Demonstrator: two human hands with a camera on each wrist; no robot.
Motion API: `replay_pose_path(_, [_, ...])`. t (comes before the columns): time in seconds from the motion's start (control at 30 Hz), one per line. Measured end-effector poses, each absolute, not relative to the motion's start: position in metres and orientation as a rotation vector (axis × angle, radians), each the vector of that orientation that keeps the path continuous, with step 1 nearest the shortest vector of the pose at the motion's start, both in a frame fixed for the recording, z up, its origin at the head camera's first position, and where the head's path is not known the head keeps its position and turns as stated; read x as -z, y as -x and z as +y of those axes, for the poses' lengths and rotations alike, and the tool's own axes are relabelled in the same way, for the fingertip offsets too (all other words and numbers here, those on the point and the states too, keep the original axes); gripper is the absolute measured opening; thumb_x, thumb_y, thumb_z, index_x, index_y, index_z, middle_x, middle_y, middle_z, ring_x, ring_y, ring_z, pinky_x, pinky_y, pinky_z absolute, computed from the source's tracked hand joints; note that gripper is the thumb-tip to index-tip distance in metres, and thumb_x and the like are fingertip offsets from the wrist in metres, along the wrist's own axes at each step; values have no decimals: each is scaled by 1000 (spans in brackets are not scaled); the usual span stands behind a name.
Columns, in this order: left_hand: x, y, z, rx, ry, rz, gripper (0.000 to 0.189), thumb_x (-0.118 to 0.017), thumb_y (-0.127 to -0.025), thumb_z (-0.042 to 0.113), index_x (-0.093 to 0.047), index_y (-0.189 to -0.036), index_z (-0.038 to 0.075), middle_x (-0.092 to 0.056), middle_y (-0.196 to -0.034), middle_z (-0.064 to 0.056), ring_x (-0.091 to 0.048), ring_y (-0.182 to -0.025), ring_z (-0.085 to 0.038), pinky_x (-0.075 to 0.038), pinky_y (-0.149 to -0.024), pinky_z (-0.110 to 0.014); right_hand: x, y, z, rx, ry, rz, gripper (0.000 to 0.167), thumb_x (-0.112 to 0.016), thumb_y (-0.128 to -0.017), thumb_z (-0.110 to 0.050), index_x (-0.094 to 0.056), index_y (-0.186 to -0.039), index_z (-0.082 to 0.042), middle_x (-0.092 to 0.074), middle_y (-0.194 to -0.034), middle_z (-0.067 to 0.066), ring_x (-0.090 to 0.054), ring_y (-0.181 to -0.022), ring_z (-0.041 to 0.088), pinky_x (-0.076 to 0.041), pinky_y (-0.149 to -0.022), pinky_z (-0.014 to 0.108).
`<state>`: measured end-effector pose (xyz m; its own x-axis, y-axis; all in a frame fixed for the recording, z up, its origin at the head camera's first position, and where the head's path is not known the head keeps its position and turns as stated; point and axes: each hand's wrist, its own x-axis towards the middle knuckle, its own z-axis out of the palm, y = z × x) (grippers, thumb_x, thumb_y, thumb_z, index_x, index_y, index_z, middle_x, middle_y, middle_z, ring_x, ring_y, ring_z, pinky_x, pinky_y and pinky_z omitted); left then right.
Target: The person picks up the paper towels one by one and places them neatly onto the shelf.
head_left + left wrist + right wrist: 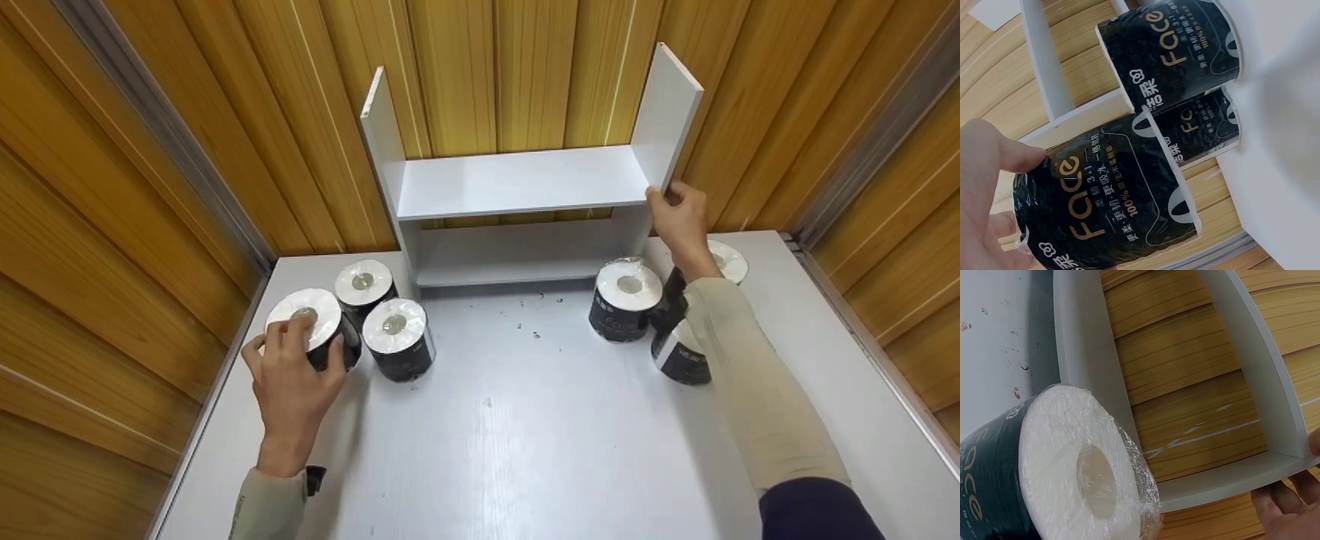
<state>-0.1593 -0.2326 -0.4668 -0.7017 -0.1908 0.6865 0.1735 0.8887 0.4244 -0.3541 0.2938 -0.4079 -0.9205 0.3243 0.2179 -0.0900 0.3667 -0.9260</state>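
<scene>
My left hand (292, 394) grips a toilet paper roll (327, 315) in black-and-white wrapping from above, fingertips at its core hole and thumb on its near side. In the left wrist view the thumb presses the dark "Face" wrapper (1106, 191). Two more rolls stand right beside it, a rear one (362, 283) and a nearer one (397, 341). With thumb and fingers, my right hand (681, 225) pinches the front edge of the right side panel of a white shelf (517, 184), at the middle board's level. The right wrist view shows those fingers around the panel (1230, 475).
On the right stand several wrapped rolls, one (626, 300) close before the shelf, others (684, 360) partly hidden by my right forearm. Dark specks (536, 335) dot the white tabletop (487, 435). Wood-patterned walls (465, 75) enclose the back and sides.
</scene>
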Motion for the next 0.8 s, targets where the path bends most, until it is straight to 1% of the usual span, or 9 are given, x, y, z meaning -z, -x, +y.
replay_pose_path(0.17, [462, 159, -231, 615, 4, -2276, 43, -84, -85, 21, -69, -122, 3, -66, -116, -25, -54, -113, -50, -40, -97, -59, 409, 354, 293, -1568, 216, -2266, 34, -62, -105, -25, -71, -121, 4, -67, -106, 1, -54, -98, 11, -46, -84, 22])
replay_pose_path(0.3, [455, 158, -229, 623, 23, -2284, 43, -84, -86, 21, -70, -122, 3, -67, -117, -24, -57, -111, -48, -38, -101, -60, 409, 354, 294, -1579, 223, -2273, 31, -62, -105, -26, -71, -118, 1, -67, -107, 1, -54, -99, 11, -46, -84, 22])
replay_pose_path(0.4, [450, 159, -227, 629, 42, -2281, 43, -84, -86, 20, -70, -122, 3, -68, -117, -23, -59, -110, -45, -37, -104, -61, 408, 354, 293, -1583, 235, -2278, 30, -62, -106, -26, -70, -115, 0, -66, -110, 3, -53, -100, 12, -46, -84, 23])
replay_pose_path(0.43, [448, 159, -227, 628, 51, -2279, 42, -84, -86, 20, -70, -122, 2, -68, -116, -23, -60, -110, -44, -37, -105, -61, 407, 354, 293, -1583, 237, -2280, 30, -62, -106, -26, -70, -116, 1, -67, -113, 6, -53, -101, 13, -46, -85, 23])
replay_pose_path(0.53, [444, 160, -226, 630, 73, -2269, 42, -83, -86, 19, -70, -121, 1, -68, -115, -23, -61, -109, -44, -36, -106, -62, 406, 354, 293, -1587, 243, -2294, 38, -61, -106, -28, -71, -127, 1, -69, -126, 11, -55, -108, 13, -47, -89, 24])
replay_pose_path(0.63, [440, 161, -224, 635, 90, -2265, 42, -83, -86, 19, -70, -121, 0, -68, -115, -23, -62, -110, -44, -35, -106, -62, 406, 354, 293, -1592, 247, -2301, 42, -60, -107, -29, -69, -134, 1, -68, -134, 14, -56, -111, 13, -47, -91, 24])
replay_pose_path(0.8, [434, 163, -222, 652, 100, -2278, 43, -84, -86, 18, -70, -123, 1, -68, -116, -23, -63, -112, -44, -35, -108, -62, 406, 354, 294, -1577, 259, -2303, 41, -60, -106, -29, -70, -132, 1, -68, -128, 12, -55, -107, 12, -46, -89, 25])
